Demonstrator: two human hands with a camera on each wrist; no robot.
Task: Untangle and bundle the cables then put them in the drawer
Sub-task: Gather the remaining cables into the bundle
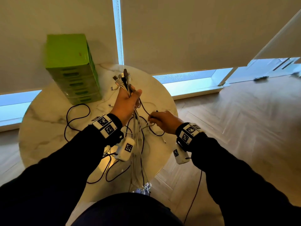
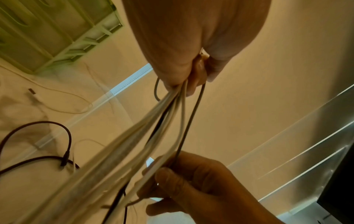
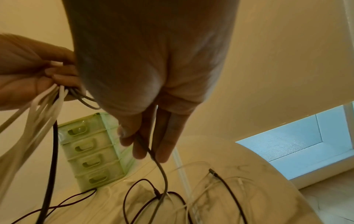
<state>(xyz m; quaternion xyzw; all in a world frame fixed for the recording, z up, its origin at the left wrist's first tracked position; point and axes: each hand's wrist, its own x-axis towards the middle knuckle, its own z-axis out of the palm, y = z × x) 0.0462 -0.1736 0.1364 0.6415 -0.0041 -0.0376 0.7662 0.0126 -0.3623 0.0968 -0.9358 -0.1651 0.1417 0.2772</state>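
Observation:
My left hand (image 1: 126, 99) is raised over the round marble table (image 1: 48, 121) and grips a bunch of white and dark cables (image 1: 123, 80), plug ends sticking up above the fist. The strands hang down in front of me (image 2: 153, 136). My right hand (image 1: 162, 119) pinches one dark cable (image 3: 153, 154) that runs up to the left fist (image 3: 28, 78). More dark and white cables (image 1: 76, 118) lie loose on the table. A green drawer unit (image 1: 75, 69) stands at the table's back left, its drawers (image 3: 90, 151) closed.
The table's edge curves close on my right, with wooden floor (image 1: 236, 119) beyond. Window blinds (image 1: 179, 30) hang behind the table. A thin dark cord (image 1: 195, 193) dangles from my right wrist toward the floor.

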